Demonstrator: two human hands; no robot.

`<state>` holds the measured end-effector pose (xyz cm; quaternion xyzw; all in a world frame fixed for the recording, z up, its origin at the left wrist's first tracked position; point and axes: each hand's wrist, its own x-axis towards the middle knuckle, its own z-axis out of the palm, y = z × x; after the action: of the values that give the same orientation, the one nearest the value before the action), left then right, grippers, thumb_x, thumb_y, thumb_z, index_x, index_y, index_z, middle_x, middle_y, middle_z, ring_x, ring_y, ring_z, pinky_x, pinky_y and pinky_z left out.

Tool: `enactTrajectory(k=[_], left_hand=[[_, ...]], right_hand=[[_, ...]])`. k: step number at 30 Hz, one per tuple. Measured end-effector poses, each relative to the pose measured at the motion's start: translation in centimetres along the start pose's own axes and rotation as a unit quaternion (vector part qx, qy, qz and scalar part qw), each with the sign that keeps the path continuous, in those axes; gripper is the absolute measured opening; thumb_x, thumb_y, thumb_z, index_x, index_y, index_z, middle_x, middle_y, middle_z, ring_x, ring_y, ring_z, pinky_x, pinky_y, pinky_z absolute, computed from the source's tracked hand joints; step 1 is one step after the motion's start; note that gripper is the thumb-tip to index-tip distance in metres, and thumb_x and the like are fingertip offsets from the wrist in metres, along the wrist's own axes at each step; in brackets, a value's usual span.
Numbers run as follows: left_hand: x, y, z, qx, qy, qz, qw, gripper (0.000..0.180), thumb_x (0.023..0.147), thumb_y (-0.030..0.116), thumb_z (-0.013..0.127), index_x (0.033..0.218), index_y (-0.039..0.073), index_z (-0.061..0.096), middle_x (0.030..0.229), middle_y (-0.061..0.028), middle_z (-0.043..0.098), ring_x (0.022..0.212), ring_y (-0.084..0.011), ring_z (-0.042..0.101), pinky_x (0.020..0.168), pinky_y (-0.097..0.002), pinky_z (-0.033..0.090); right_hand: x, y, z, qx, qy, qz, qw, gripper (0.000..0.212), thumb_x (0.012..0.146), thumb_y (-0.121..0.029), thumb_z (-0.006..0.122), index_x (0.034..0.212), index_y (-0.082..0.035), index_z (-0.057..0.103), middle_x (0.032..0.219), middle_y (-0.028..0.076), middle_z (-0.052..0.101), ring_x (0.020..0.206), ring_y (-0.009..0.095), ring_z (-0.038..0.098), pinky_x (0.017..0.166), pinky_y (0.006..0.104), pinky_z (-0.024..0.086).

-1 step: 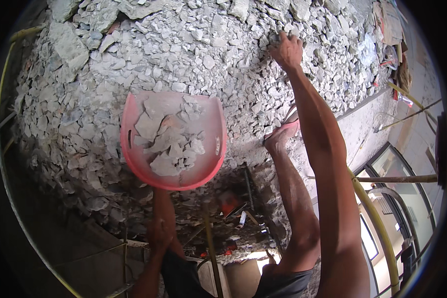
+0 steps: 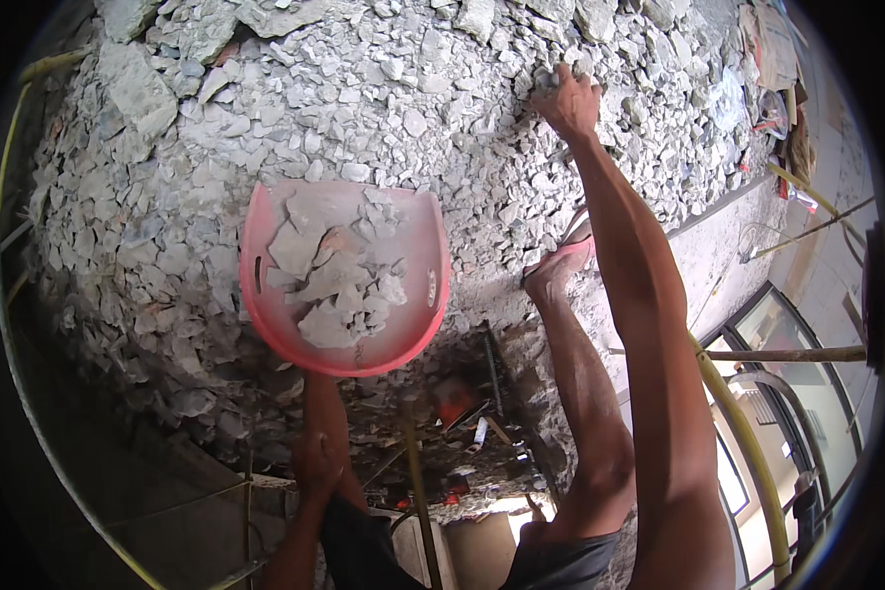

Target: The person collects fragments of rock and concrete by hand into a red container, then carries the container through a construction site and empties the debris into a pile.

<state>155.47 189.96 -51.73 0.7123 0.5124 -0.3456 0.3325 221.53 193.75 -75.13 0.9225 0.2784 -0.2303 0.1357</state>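
Observation:
Reaching far out to the right, my right hand [image 2: 570, 106] is pressed down into the rubble heap [image 2: 364, 118] with its fingers curled round a grey piece of rubble [image 2: 547, 81]. The fingertips are partly hidden among the stones. My left hand [image 2: 317, 460] lies in shadow on my left leg, below the scoop pan, and its fingers do not show clearly. A dusty pink plastic scoop pan [image 2: 418, 334] rests in front of me at the heap's near edge. Several broken grey pieces [image 2: 339, 280] and one brownish piece [image 2: 334, 241] lie in it. Neither hand touches the pan.
My right foot in a pink sandal [image 2: 565, 256] stands on the heap's edge. Larger slabs [image 2: 133, 88] lie at the far left. A dark metal bar [image 2: 492, 369] and small litter lie near my legs. Yellow poles [image 2: 747, 433] and a framed glass window [image 2: 796, 344] are at right.
The fingers of my right hand have shifted very slightly at the stones. The pan, its load and my left hand look the same.

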Motion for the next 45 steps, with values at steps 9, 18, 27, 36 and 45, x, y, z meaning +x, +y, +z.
enactTrajectory(k=[9, 18, 27, 36, 45], left_hand=[[-0.9, -0.2, -1.9, -0.001, -0.052, -0.044, 0.998, 0.012, 0.083, 0.012, 0.057, 0.091, 0.003, 0.057, 0.090, -0.0221, 0.058, 0.089, -0.0449, 0.056, 0.074, -0.0531, 0.043], [-0.6, 0.2, -1.0, -0.024, 0.019, -0.022, 0.999, 0.014, 0.087, 0.016, 0.054, 0.093, 0.003, 0.057, 0.090, -0.0222, 0.055, 0.089, -0.0456, 0.055, 0.076, -0.0544, 0.042], [-1.0, -1.7, -2.4, -0.034, -0.007, -0.019, 0.999, 0.021, 0.087, 0.017, 0.054, 0.101, 0.003, 0.061, 0.097, -0.0236, 0.060, 0.094, -0.0455, 0.057, 0.081, -0.0540, 0.045], [-0.3, -2.0, -1.8, -0.053, -0.027, -0.029, 0.998, 0.023, 0.091, 0.020, 0.052, 0.104, 0.003, 0.061, 0.097, -0.0244, 0.060, 0.094, -0.0460, 0.056, 0.081, -0.0537, 0.044], [-1.3, -3.7, -1.2, -0.028, 0.079, 0.046, 0.995, 0.021, 0.089, 0.021, 0.056, 0.100, 0.004, 0.059, 0.101, -0.0224, 0.059, 0.096, -0.0446, 0.055, 0.081, -0.0541, 0.043]], right_hand=[[-17.4, -9.4, 2.2, 0.301, -0.299, -0.323, 0.846, 0.086, 0.081, -0.054, 0.072, 0.147, -0.010, 0.040, 0.127, 0.024, 0.058, 0.126, 0.039, 0.050, 0.106, 0.0483, 0.042], [1.3, -18.0, -2.6, 0.139, 0.083, -0.019, 0.987, 0.122, 0.065, -0.061, 0.081, 0.154, -0.014, 0.013, 0.157, 0.029, 0.010, 0.135, 0.051, 0.032, 0.090, 0.0583, 0.053], [-0.5, -13.9, -0.4, 0.079, 0.104, -0.086, 0.988, 0.073, 0.069, -0.016, 0.069, 0.137, -0.011, 0.040, 0.143, 0.016, 0.039, 0.126, 0.047, 0.039, 0.100, 0.0509, 0.046], [-5.3, -11.3, 5.9, 0.142, 0.174, -0.083, 0.971, 0.062, 0.078, -0.009, 0.059, 0.137, -0.024, 0.045, 0.147, 0.020, 0.034, 0.123, 0.056, 0.037, 0.095, 0.0669, 0.042], [-16.4, -12.6, 6.2, 0.291, -0.025, -0.073, 0.954, 0.055, 0.076, -0.011, 0.070, 0.129, -0.006, 0.055, 0.119, 0.024, 0.057, 0.105, 0.037, 0.061, 0.092, 0.0488, 0.052]])
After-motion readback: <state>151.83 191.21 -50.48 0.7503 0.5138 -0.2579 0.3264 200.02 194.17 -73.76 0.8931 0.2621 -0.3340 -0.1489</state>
